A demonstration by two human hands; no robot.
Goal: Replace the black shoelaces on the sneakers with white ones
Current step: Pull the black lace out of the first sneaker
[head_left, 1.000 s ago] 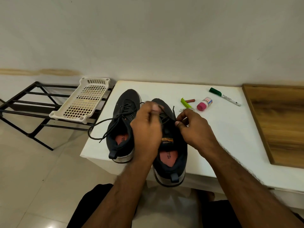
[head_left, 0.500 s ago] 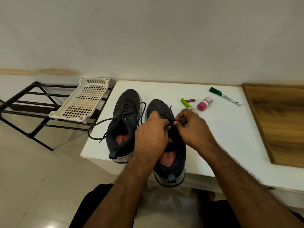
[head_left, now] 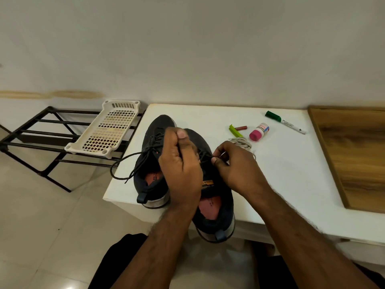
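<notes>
Two dark sneakers stand side by side on the white table (head_left: pixel 281 167), heels toward me. The left sneaker (head_left: pixel 148 184) keeps its black lace (head_left: pixel 125 161), whose loose end loops over the table's left edge. My left hand (head_left: pixel 181 167) is raised over the right sneaker (head_left: pixel 216 205) and pinches a strand of that shoe's black lace between thumb and fingers. My right hand (head_left: pixel 235 165) pinches the same lace low at the eyelets. A coil of white lace (head_left: pixel 241 141) lies on the table just behind my right hand.
Beyond the shoes lie a green clip (head_left: pixel 235 131), a small brown stick (head_left: pixel 241 128), a pink-capped bottle (head_left: pixel 258 132) and a green-capped marker (head_left: pixel 285 122). A wooden board (head_left: pixel 354 155) covers the table's right side. A white slotted tray (head_left: pixel 106 130) rests on a black rack (head_left: pixel 37 138) at left.
My left hand has risen from the eyelets, drawing a strand of the right sneaker's black lace upward. My right hand stays low at the lacing.
</notes>
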